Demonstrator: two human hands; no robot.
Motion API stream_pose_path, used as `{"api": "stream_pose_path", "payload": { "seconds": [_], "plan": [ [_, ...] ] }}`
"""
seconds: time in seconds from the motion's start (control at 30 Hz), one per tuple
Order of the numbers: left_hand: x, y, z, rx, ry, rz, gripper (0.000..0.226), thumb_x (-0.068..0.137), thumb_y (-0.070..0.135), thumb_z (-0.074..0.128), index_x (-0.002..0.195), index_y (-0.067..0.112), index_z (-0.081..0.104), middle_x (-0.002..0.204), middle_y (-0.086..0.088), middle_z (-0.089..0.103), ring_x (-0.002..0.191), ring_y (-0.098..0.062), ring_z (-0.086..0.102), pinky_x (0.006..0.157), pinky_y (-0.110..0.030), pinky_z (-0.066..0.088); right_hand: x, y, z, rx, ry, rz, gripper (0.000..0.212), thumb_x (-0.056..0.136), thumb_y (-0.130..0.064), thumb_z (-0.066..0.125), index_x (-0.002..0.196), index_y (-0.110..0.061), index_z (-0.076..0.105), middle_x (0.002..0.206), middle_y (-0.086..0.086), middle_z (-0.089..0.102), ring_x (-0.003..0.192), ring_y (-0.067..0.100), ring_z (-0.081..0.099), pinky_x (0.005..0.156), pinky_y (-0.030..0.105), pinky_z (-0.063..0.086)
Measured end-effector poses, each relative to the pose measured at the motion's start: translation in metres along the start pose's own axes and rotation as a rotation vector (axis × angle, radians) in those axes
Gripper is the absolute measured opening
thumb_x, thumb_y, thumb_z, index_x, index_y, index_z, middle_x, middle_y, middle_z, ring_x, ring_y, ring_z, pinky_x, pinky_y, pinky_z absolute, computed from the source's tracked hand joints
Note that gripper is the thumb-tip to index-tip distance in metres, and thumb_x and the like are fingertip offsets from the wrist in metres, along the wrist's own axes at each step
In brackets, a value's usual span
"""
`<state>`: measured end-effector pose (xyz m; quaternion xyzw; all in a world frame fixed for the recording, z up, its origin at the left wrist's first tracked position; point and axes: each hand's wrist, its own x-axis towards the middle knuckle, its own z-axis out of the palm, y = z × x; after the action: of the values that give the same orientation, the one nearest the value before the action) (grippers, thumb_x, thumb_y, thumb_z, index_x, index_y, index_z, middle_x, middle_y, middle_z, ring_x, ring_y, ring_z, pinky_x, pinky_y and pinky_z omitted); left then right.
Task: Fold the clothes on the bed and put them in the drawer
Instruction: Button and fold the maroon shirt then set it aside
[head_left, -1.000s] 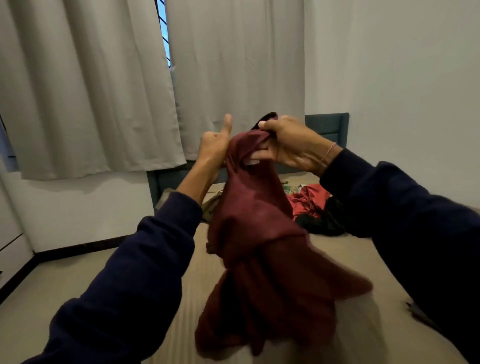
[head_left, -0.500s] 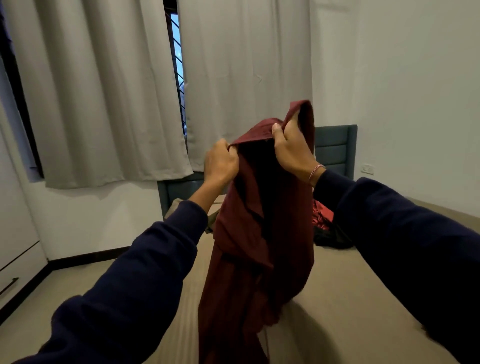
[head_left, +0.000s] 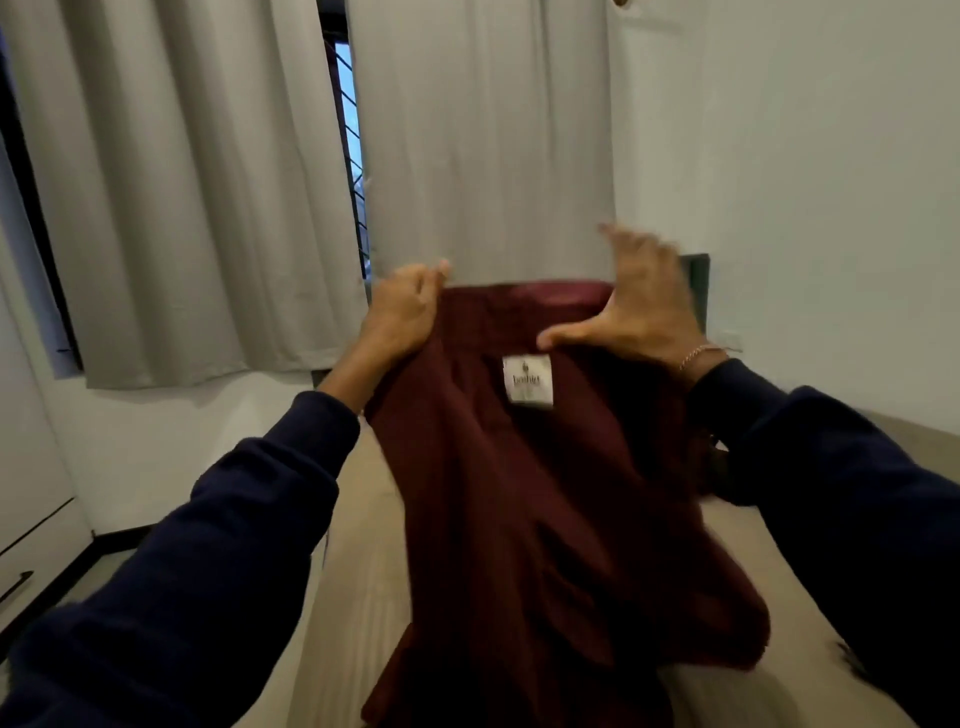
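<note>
I hold a maroon garment (head_left: 524, 499) up in front of me, spread wide, with a white label (head_left: 527, 379) near its top edge. My left hand (head_left: 402, 312) grips the top left corner, fingers curled over the fabric. At the top right corner is my right hand (head_left: 641, 306), blurred, its fingers straight and spread and its thumb lying across the cloth toward the label. The garment's lower part hangs down over the beige bed (head_left: 353, 571). A white drawer front (head_left: 31, 556) with a dark handle shows at the far left edge.
Grey curtains (head_left: 197, 197) cover a window with a narrow gap behind the garment. A dark headboard (head_left: 698, 291) peeks out behind my right hand. White wall (head_left: 805, 208) runs along the right side of the bed.
The garment was bunched between my hands close together; now my hands are apart and it is spread flat with the label showing. My right hand's fingers have straightened.
</note>
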<state>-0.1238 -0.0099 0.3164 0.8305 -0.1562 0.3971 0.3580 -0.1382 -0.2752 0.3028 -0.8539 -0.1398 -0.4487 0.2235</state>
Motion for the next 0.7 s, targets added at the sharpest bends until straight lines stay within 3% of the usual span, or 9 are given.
{"api": "stream_pose_path", "payload": {
  "seconds": [0.07,0.13,0.17,0.23,0.37,0.43,0.57,0.63,0.7],
  "plan": [
    [-0.030,-0.022,0.013,0.037,-0.494,-0.086,0.044,0.084,0.054,0.073,0.066,0.020,0.052,0.060,0.006,0.050,0.059,-0.012,0.046,0.058,-0.031,0.037,-0.031,0.016,0.028,0.289,-0.806,0.133,0.087,0.073,-0.044,0.087,0.147,-0.022,0.045,0.138,0.006,0.058,0.118,0.017,0.056,0.095,0.026,0.046],
    [-0.064,-0.038,0.025,0.339,-0.973,-0.094,0.047,0.061,0.061,0.087,0.079,0.021,0.070,0.072,0.008,0.066,0.068,-0.015,0.062,0.059,-0.029,0.046,-0.075,0.037,0.068,0.300,-1.344,0.145,0.022,0.086,-0.029,0.079,0.107,-0.027,0.073,0.112,0.012,0.072,0.089,0.013,0.066,0.079,0.028,0.054],
    [-0.082,-0.046,0.027,0.534,-1.157,-0.080,0.049,0.059,0.060,0.088,0.087,0.022,0.074,0.077,0.010,0.068,0.073,-0.016,0.064,0.060,-0.027,0.048,-0.095,0.043,0.086,0.301,-1.451,0.132,0.005,0.090,-0.027,0.075,0.094,-0.025,0.076,0.105,0.015,0.074,0.080,0.013,0.068,0.075,0.030,0.057],
    [-0.105,-0.060,0.035,0.775,-1.288,-0.087,0.050,0.069,0.051,0.086,0.103,0.017,0.074,0.089,0.005,0.069,0.080,-0.019,0.062,0.069,-0.030,0.050,-0.121,0.054,0.107,0.347,-1.439,0.137,0.017,0.096,-0.031,0.068,0.094,-0.015,0.075,0.096,0.010,0.073,0.077,0.014,0.068,0.072,0.030,0.059],
    [-0.111,-0.087,0.030,0.578,-1.088,-0.333,0.037,0.091,0.047,0.069,0.103,0.012,0.073,0.100,-0.006,0.070,0.095,-0.027,0.065,0.088,-0.037,0.052,-0.127,0.057,0.111,0.358,-1.141,0.110,0.049,0.097,-0.057,0.053,0.087,-0.010,0.064,0.075,-0.006,0.058,0.066,0.008,0.054,0.066,0.025,0.048],
    [-0.105,-0.101,0.025,0.377,-0.923,-0.493,0.029,0.097,0.044,0.061,0.094,0.017,0.071,0.093,-0.004,0.069,0.091,-0.025,0.064,0.086,-0.035,0.051,-0.128,0.054,0.104,0.360,-1.037,0.053,0.051,0.084,-0.067,0.066,0.084,-0.017,0.063,0.076,-0.011,0.060,0.067,0.006,0.056,0.066,0.025,0.047],
    [-0.106,-0.116,0.030,0.051,-0.497,-0.681,0.031,0.102,0.039,0.053,0.116,0.015,0.066,0.110,-0.012,0.068,0.097,-0.030,0.066,0.088,-0.047,0.058,-0.111,0.064,0.084,0.144,-1.131,-0.035,0.043,0.078,-0.054,0.080,0.101,-0.018,0.074,0.099,-0.002,0.076,0.087,0.015,0.072,0.082,0.035,0.059],
    [-0.115,-0.100,0.033,-0.134,-0.390,-0.846,0.032,0.104,0.043,0.046,0.108,0.015,0.062,0.099,-0.012,0.067,0.088,-0.029,0.067,0.073,-0.044,0.060,-0.106,0.065,0.073,0.073,-1.135,0.041,0.046,0.087,-0.053,0.070,0.105,-0.010,0.073,0.100,0.006,0.075,0.086,0.022,0.071,0.084,0.040,0.059],
    [-0.117,-0.081,0.034,-0.368,-0.318,-1.021,0.027,0.107,0.041,0.039,0.099,0.020,0.054,0.090,-0.008,0.064,0.079,-0.026,0.064,0.066,-0.040,0.056,-0.099,0.060,0.063,0.417,-1.037,0.370,0.045,0.094,-0.044,0.065,0.105,-0.001,0.071,0.098,0.012,0.075,0.080,0.026,0.070,0.078,0.038,0.060]
  ]
}}
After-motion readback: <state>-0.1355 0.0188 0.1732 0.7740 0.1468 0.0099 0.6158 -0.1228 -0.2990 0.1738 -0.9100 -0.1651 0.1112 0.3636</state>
